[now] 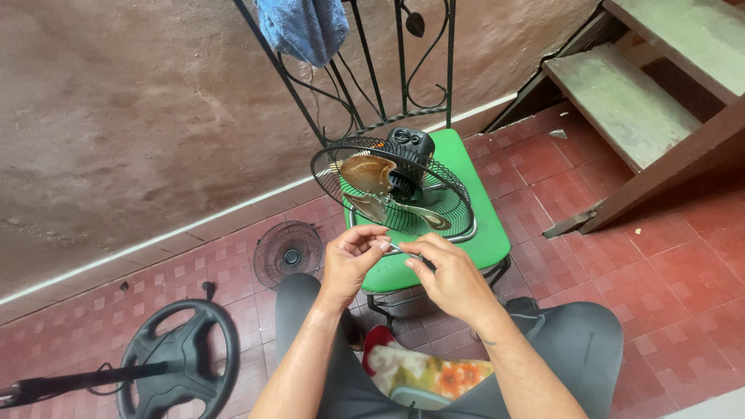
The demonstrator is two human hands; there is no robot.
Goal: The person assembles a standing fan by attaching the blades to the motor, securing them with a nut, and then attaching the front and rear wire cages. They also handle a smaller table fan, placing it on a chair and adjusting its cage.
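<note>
Over the green chair (473,233) bearing the opened fan (392,186), left hand (349,260) and right hand (450,275) pinch a small metal piece (400,249), best kept in a firm, steady grip.

Soft, even daylight — faint shadows, no glare, sharp focus, wide-angle bending at edges.

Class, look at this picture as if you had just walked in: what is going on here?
A seated person holds a small thin metal piece between the left hand and the right hand, pinched in the fingertips. Just beyond the hands, a black wire-cage fan head with brownish blades lies on a green chair seat with a black iron frame. Its round black front grille lies apart on the red tiled floor, near the black fan base and pole.
</note>
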